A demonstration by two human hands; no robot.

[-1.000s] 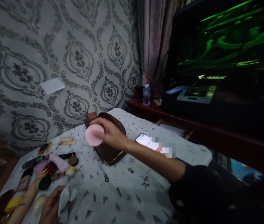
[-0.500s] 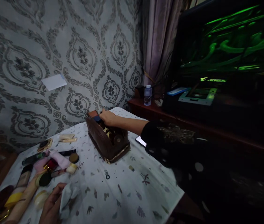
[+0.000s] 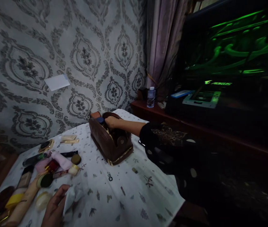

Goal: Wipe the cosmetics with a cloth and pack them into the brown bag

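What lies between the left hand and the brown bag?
In the head view, first comes a crumpled white piece, tissue or cloth, held by the left hand; then the printed cover up to the brown bag.

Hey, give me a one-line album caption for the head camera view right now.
Right hand in the open brown bag, left hand holding something white beside scattered cosmetics.

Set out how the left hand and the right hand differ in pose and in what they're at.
The left hand pinches a crumpled white cloth or tissue; the right hand is in the mouth of the brown bag, its fingertips hidden. The left hand is near the view's bottom edge; the right hand is farther out, its black sleeve in sight. Both are bare.
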